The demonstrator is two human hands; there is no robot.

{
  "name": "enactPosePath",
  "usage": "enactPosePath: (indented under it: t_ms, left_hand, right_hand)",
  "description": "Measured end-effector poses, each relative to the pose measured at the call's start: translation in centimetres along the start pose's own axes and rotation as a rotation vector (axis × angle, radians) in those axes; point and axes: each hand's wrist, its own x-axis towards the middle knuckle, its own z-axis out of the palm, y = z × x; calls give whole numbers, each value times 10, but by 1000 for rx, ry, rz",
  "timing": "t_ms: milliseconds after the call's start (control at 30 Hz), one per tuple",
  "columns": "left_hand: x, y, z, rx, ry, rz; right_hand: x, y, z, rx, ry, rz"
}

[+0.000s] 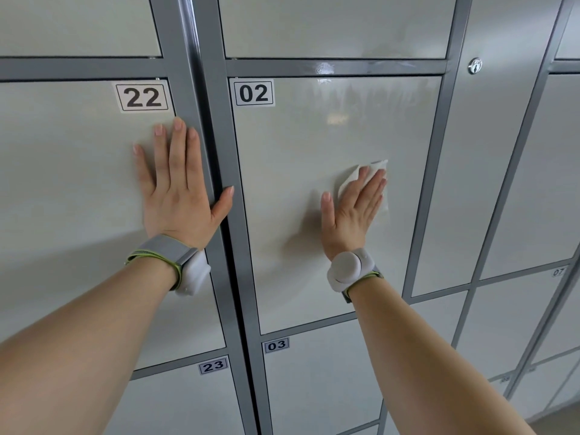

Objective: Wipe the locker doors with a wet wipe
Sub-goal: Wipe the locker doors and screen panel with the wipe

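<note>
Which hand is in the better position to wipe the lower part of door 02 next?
Likely the right. The right hand presses the wet wipe flat on door 02; the left hand rests bare on door 22.

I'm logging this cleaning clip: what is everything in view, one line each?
locker doors: many, pale grey, covering the wall.
frame: one, dark grey, bars between doors.
number labels: five readable, white with black digits, at door corners.
lock: one, silver, on the panel right of door 02.
wet wipe: one, white, on door 02 under the right fingers.
wrist devices: two, pale grey, one per wrist.
left hand: one, flat on door 22, thumb on the frame.
right hand: one, flat, pressing the wipe on door 02.
</note>
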Motion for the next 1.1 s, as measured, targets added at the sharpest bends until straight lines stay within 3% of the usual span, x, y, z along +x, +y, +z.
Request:
enactPosePath:
  t_ms: [167,267,500,800,1000,1100]
  left_hand:
    - [-1,1,0,-16,-17,0]
    - [-1,0,1,10,0,-1]
    - [-1,-1,5,14,29,1]
    - [-1,0,2,10,6,1]
    - [-1,-1,2,19,22,6]
    - [-1,-1,3,15,20,-1]
  right_hand:
    - [-18,35,-6,11,1,220]
    - [-5,21,-7,87,26,341]
    - [16,0,-11,49,36,40]
    - [-5,28,-13,42,4,280]
    - [26,3,-19,51,54,97]
    - [14,21,-19,-8,37,101]
